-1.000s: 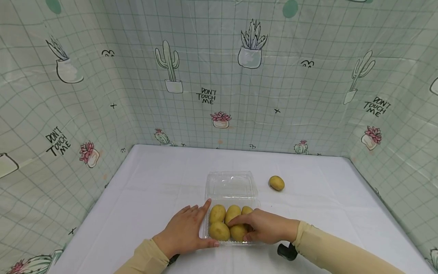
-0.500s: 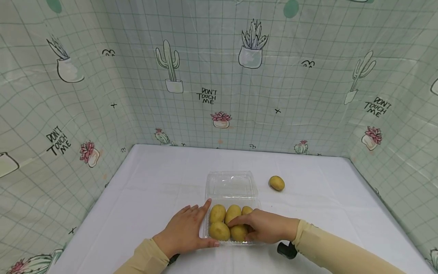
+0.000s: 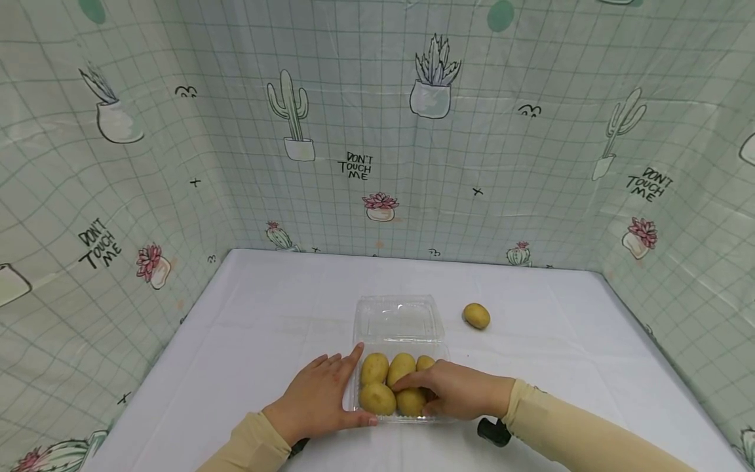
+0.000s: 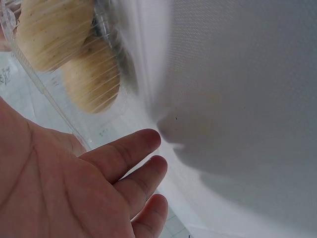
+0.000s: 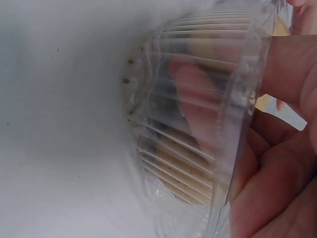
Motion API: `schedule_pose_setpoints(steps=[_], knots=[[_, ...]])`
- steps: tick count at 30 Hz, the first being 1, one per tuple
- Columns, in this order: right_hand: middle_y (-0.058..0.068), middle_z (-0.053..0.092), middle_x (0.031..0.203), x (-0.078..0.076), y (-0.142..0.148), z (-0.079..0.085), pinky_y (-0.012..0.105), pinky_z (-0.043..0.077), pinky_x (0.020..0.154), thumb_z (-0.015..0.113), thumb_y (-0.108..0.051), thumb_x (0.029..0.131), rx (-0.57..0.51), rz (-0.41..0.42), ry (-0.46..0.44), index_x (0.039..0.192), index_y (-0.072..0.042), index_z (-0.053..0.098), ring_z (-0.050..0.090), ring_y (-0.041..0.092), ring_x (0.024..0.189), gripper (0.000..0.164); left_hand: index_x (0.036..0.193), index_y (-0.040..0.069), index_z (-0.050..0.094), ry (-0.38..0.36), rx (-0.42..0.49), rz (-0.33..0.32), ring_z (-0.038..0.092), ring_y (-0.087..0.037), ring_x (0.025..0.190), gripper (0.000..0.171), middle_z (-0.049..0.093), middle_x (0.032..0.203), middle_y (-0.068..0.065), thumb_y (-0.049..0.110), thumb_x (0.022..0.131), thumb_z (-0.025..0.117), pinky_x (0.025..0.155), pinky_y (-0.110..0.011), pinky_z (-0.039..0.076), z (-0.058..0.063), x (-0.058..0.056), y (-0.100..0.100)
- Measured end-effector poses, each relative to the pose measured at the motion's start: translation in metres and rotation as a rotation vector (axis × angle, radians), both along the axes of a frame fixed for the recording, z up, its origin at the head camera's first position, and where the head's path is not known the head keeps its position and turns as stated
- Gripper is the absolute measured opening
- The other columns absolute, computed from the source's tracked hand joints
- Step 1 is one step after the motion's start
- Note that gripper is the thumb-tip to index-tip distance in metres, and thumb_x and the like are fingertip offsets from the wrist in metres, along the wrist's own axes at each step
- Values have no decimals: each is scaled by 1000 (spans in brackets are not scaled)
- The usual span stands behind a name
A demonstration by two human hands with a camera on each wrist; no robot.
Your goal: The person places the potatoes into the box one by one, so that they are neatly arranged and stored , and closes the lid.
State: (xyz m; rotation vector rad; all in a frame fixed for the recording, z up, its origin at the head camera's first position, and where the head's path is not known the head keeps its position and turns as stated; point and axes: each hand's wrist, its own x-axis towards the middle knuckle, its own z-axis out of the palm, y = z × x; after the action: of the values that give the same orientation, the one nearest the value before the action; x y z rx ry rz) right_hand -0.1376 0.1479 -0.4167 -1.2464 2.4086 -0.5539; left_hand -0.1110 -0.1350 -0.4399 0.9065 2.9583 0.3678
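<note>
Right hand (image 3: pixel 463 391) is in the clear tray (image 3: pixel 407 421) from its right side, index finger over and thumb against the near potato (image 3: pixel 411 402); reads as a pinch, though full contact is hidden; that potato lies to the left of the palm, under the fingertips, front row, middle; its long axis can't be told, too much covered. Key relation: front-left potato (image 3: pixel 377 398) sits just beside it on the left, the palm is over the right end of the tray; what's under the palm can't be told; back-right potato (image 3: pixel 426 362) lies just beyond the knuckles, partly hidden.

Left hand (image 3: pixel 321 396) is spread wide round the tray's left front corner, fingers straight, no potato in it; looks like bracing.

Loose potato (image 3: pixel 476 316) is on the surface (image 3: pixel 283 288), right of the folded-back lid (image 3: pixel 398 318); it lies ahead of the right hand, well apart; long axis slants from far left to near right; right hand is the nearer.
</note>
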Motion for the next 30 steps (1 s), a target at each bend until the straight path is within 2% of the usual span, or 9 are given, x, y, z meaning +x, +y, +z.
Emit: schedule_pose_setpoints(steps=[9,22,30], knots=[[-16,64,116,-2,1,3,16,50,80,80,-5,84,-15,53,33,136,-21,61,56,-5,89,58,157,6,29,2,9,0,54,-34,127,115,56,140,-16,86,78,49,108,-49,38,-1,0,0],[-16,64,116,-1,2,7,18,50,82,80,-4,83,-17,52,57,135,-19,63,56,-4,91,57,157,5,28,-6,2,3,53,-34,127,116,55,141,-16,87,78,49,109,-49,37,1,1,0],[-17,65,107,-1,3,11,15,49,73,80,-3,83,-25,44,52,135,-22,63,57,-2,81,57,157,5,27,-9,2,1,53,-34,128,116,55,141,-16,86,77,50,109,-50,37,3,2,0]])
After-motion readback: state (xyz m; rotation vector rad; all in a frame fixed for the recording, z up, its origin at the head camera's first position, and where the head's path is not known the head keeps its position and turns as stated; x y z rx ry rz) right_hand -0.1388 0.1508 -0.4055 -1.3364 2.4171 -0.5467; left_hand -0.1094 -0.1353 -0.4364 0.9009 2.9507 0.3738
